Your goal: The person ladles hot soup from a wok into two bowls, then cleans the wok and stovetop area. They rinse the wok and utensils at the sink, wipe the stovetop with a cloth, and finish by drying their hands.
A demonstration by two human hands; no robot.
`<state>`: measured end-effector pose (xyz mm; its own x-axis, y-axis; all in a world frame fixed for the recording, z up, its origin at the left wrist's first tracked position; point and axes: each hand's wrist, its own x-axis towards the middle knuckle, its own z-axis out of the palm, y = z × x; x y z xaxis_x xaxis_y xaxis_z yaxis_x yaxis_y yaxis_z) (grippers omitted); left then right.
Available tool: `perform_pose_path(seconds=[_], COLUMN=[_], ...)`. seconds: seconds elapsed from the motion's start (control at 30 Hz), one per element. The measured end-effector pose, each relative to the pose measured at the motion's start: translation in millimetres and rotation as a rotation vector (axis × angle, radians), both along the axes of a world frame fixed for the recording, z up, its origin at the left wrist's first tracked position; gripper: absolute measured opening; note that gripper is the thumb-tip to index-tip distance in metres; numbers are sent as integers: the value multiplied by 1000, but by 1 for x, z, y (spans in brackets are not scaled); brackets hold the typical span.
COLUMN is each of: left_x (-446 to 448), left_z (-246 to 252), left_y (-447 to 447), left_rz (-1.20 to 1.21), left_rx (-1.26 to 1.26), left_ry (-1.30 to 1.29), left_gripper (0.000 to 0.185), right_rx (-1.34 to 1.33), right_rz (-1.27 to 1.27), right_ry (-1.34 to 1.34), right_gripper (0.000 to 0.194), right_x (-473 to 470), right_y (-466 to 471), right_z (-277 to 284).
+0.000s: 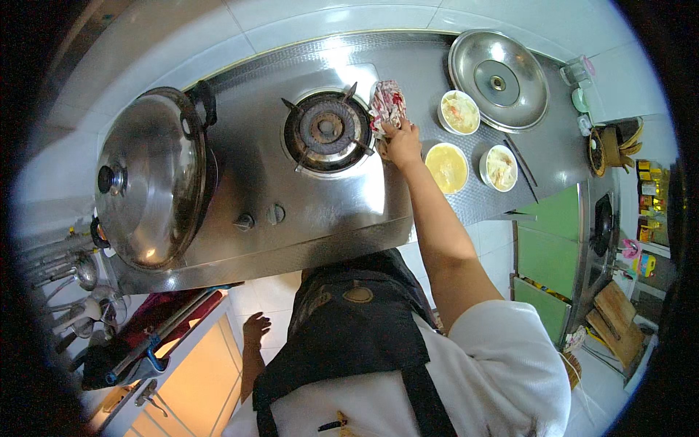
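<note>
My right hand (403, 146) reaches over the steel stove top and holds the near end of a crumpled red-and-white patterned cloth (389, 104). The cloth lies just right of the gas burner (326, 129). To the right of my right hand stand a white bowl of yellow food (446, 168) and two white bowls with pale food, one farther back (460, 112) and one farther right (499, 168). My left hand (255, 329) hangs low beside my dark apron, away from the counter, its fingers apart with nothing seen in them.
A large lidded pan (153, 180) covers the stove's left side. Two control knobs (276, 213) sit at its front. A large round metal lid (498, 82) and dark chopsticks (521, 166) lie at the right. Ladles (86, 273) hang at far left, near a door (191, 377).
</note>
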<state>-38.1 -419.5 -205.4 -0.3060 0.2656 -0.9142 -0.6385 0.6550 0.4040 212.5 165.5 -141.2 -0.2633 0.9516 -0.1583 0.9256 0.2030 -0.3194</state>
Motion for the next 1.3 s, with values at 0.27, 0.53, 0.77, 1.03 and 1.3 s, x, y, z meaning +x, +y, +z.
perform_pose_path(seconds=[0.27,0.53,0.77,1.03,1.3], left_x=[-17,-11,-23,-39,-6], left_z=[3,-2,-44,0,-29], left_y=[-37,-74,-136,-68,-120], left_rz=[-111,-95,-189,-67,-41], left_rx=[-29,-145,-33,-52,-70], left_ry=[151,153,194,187,123], left_gripper=[37,34,29,35,30], right_rx=[41,119,48,462,338], right_rz=[-47,93,412,320,584], right_ry=[-280,-359,-282,-39,80], right_gripper=[47,41,36,22,30], right_x=[-14,-43,-110,20,-54], right_y=[-68,-169,-244,-185,-232], right_z=[0,-14,1,-5,-3])
